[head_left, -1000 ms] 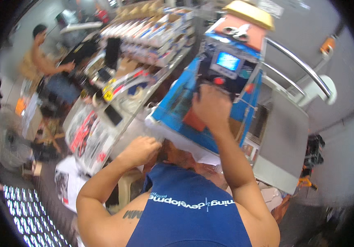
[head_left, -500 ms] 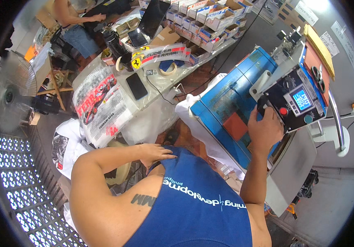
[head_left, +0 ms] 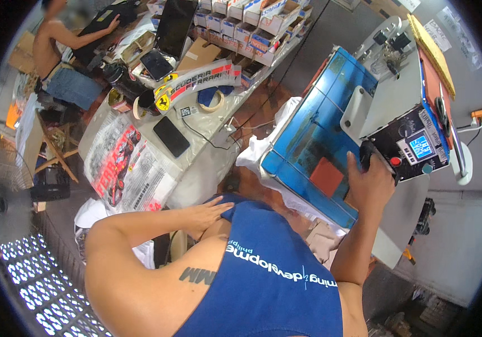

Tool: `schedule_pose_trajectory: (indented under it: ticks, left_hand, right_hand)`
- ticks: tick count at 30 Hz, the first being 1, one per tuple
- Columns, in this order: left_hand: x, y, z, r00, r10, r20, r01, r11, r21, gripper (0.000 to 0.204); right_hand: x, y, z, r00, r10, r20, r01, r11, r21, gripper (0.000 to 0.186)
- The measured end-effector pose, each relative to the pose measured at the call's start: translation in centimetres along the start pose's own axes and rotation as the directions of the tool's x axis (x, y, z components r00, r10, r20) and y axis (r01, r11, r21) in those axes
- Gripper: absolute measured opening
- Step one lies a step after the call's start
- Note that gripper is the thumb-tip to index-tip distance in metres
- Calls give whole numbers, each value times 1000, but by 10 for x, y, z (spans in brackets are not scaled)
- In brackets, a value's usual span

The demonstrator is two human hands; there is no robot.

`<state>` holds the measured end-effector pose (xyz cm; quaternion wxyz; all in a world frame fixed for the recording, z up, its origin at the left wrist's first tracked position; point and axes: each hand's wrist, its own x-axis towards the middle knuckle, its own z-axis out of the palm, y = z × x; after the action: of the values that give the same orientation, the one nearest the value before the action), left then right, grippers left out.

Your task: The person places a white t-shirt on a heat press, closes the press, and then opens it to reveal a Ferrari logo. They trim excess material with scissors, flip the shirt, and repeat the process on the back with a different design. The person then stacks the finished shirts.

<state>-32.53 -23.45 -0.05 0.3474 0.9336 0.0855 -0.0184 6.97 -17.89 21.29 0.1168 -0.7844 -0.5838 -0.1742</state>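
My right hand (head_left: pixel 371 178) is closed round the black handle (head_left: pixel 366 156) of a heat press. Its control box (head_left: pixel 415 147), with a lit blue screen, a red button and a green one, is just right of the hand. Left of the handle lies the press's blue metal plate (head_left: pixel 308 132), with a reddish square (head_left: pixel 326 176) on it. White cloth (head_left: pixel 258 150) hangs out along the plate's left edge. My left hand (head_left: pixel 210 218) rests with fingers extended against the blue sleeveless top (head_left: pixel 269 247) I wear, holding nothing.
A plastic-covered table (head_left: pixel 190 168) at left bears a phone (head_left: pixel 171 136), a printed sheet (head_left: pixel 129 168), a tape roll (head_left: pixel 213 101) and a curved printed strip (head_left: pixel 202 81). Small boxes (head_left: pixel 246 28) stand behind. A co-worker (head_left: pixel 64 48) is far left; a fan (head_left: pixel 2 205) stands nearer.
My view has shifted, moving the table and co-worker leftward in the picture. The control box and my right hand appear slightly farther right. My left hand stays on the top.
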Motion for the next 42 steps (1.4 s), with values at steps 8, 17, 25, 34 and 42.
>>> schedule_pose_trajectory:
  ticks: [8,17,25,34,42]
  left_hand:
    - [7,-61,-18,978,183,99,-145,941,-307,89]
    - [30,-66,-4,979,169,117,-136,958,-253,91]
    - [44,-33,7,991,128,45,-113,960,-255,99]
    - [51,1,20,1000,-29,7,30,969,-244,104]
    - [59,8,40,995,-87,-44,72,959,-273,110]
  right_hand:
    - [3,-4,21,959,1,-283,-20,998,-64,51]
    - [3,3,22,947,-73,-314,73,997,-13,48]
    - [-2,11,20,955,-88,-284,105,993,45,42]
    - [2,16,21,920,-170,-352,205,977,63,40]
    - [2,19,23,924,-187,-334,218,974,56,34]
